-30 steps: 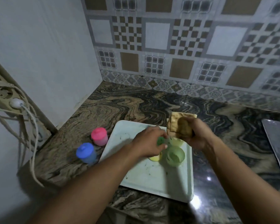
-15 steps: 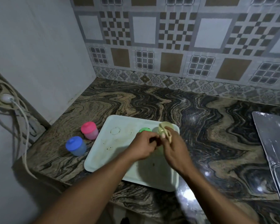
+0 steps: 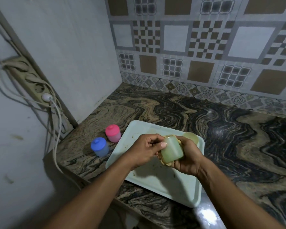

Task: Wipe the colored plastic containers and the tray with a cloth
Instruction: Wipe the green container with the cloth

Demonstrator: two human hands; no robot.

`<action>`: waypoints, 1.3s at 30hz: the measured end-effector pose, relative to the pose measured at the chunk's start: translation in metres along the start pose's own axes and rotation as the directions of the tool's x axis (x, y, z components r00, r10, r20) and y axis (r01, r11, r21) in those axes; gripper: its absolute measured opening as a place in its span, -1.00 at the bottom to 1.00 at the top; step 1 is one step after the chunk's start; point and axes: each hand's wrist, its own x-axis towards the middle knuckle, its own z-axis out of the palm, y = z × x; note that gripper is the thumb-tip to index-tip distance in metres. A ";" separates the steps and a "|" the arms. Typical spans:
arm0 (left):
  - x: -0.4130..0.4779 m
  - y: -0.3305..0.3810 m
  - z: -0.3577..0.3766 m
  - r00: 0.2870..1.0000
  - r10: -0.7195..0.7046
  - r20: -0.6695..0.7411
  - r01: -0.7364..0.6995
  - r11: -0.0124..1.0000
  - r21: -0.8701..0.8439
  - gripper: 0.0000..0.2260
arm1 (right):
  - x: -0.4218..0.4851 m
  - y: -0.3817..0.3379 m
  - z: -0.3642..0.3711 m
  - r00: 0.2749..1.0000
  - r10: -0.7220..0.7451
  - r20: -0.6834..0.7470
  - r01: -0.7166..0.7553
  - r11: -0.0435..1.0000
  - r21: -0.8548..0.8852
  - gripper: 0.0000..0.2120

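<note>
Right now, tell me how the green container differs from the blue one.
The green container is held up over the tray, gripped by the left hand and the right hand with a cloth under it; the blue container stands untouched on the counter. The blue one wears a knobbed lid; the green shows none. The green lies tilted; the blue is upright. Both are small translucent plastic pots.

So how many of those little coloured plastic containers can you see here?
4. A blue one and a pink one stand on the counter left of the tray; a green one is in the hands; a yellowish one sits on the tray, partly hidden.
</note>
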 end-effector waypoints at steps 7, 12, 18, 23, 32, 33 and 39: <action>0.022 0.032 -0.013 0.994 -0.020 0.103 -0.013 0.950 0.313 -0.82 | 0.006 -0.009 0.012 0.954 -0.288 -0.086 0.260 0.935 -0.242 -0.63; 0.027 0.037 -0.014 0.994 0.063 0.090 -0.079 0.978 0.195 -0.90 | -0.005 -0.013 0.004 0.993 -0.099 0.068 0.095 0.993 0.064 -0.48; 0.028 0.043 -0.016 0.999 -0.001 0.051 -0.014 0.955 0.295 -0.86 | 0.002 -0.016 0.011 0.917 -0.382 -0.119 0.356 0.914 -0.194 -0.60; 0.029 0.045 -0.010 0.995 0.066 0.069 -0.083 0.958 0.276 -0.89 | 0.007 -0.020 0.010 0.904 -0.400 -0.151 0.359 0.902 -0.242 -0.58; 0.021 0.041 -0.013 0.998 -0.063 0.002 0.062 0.991 0.122 -0.81 | -0.004 -0.023 0.012 0.954 -0.261 -0.147 0.240 0.960 -0.141 -0.63; 0.022 0.041 -0.012 0.997 -0.070 -0.015 0.071 0.987 0.145 -0.80 | -0.003 -0.023 0.015 0.925 -0.335 -0.181 0.292 0.930 -0.224 -0.66; 0.026 0.028 -0.001 0.986 0.140 -0.090 -0.120 0.974 0.194 -0.94 | -0.005 -0.023 0.022 0.974 -0.161 -0.159 0.150 0.986 -0.074 -0.59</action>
